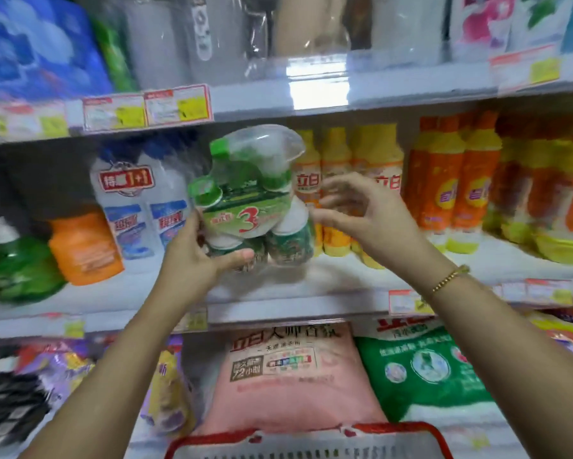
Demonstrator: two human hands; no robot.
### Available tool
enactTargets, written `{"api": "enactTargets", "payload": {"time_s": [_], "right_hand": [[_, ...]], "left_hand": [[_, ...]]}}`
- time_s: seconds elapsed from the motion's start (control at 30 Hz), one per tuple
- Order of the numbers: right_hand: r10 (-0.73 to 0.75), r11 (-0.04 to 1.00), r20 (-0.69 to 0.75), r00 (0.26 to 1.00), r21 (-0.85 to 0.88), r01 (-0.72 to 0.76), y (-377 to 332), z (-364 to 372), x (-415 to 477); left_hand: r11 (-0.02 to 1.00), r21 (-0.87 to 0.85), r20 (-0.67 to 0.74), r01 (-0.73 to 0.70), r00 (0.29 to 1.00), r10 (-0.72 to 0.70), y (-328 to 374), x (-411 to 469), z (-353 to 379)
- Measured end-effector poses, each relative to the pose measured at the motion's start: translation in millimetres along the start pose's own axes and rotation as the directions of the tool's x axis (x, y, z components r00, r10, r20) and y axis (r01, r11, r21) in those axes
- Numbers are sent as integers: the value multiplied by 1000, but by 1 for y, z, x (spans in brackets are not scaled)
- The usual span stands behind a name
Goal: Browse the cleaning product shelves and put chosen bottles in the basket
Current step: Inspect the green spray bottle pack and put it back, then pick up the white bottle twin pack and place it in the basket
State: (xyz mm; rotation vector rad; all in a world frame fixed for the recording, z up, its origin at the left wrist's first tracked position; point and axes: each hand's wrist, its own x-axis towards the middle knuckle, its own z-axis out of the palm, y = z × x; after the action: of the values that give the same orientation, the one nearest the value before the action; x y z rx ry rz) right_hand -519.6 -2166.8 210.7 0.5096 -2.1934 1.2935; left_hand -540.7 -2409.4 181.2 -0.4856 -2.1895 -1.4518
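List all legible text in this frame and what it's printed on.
"3": green-and-white shrink-wrapped spray bottle multipack in the left hand.
"1+1", with partly blurred characters: red badge on the white twin bottles.
"立白": yellow-capped orange bottles.
"立白" and "72小时": pink detergent bag.
Shelf price tags, green bag: too blurred.
Right hand, red basket: no text.

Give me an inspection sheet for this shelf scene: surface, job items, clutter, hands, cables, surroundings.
Surface: middle shelf, stocked, with price tags on its edge.
Job's things: green bottle pack wrapped in plastic, held above the shelf; red basket below, contents not visible.
Clutter: nothing seen.
Hands: left hand grips the pack's lower left; right hand open beside it, touch unclear.
Cables: nothing seen.
Surroundings: yellow bottles, orange bottles, pink bag, green bag.
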Motion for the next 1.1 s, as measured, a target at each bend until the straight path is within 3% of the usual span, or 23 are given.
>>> {"api": "enactTargets", "payload": {"time_s": [0.03, 0.1, 0.2, 0.33, 0.5, 0.7, 0.87, 0.97, 1.03, 1.1], "right_hand": [[98, 975, 37, 995, -205, -88, 21, 6, 1], [275, 807, 102, 956, -564, -172, 58, 20, -4], [347, 674, 142, 927, -726, -141, 81, 42, -13], [233, 660, 134, 963, -750, -55, 81, 70, -12], [146, 620, 25, 989, -781, -72, 81, 98, -7], [64, 528, -117, 991, -839, -133, 87, 115, -10], [-40, 563, -208, 977, -812, -150, 95, 117, -15], [-34, 580, -183, 982, -804, -130, 96, 117, -17], [-34, 593, -169, 985, -797, -116, 95, 117, -17], [-54, 622, -137, 989, -780, -74, 91, 122, -17]], "left_hand": [[1000, 5, -3, 11, 1000, -11, -5, 7, -4], [999, 39, 28, 20, 999, -21, -15, 19, -10], [995, 63, 89, 78, 992, -84, -35, 34, -9], [982, 27, 104, 188, 976, -189, -65, 46, -8], [960, -34, 115, 277, 955, -272, -77, 65, -4], [956, -44, 66, 290, 956, -287, -86, 74, 1], [971, -13, 21, 238, 971, -237, -84, 66, 9], [978, 45, -175, 206, 965, -195, -80, 54, -3], [976, 103, -374, 193, 917, -142, -83, 51, -24], [966, 128, -462, 227, 875, -144, -93, 54, -48]]}}
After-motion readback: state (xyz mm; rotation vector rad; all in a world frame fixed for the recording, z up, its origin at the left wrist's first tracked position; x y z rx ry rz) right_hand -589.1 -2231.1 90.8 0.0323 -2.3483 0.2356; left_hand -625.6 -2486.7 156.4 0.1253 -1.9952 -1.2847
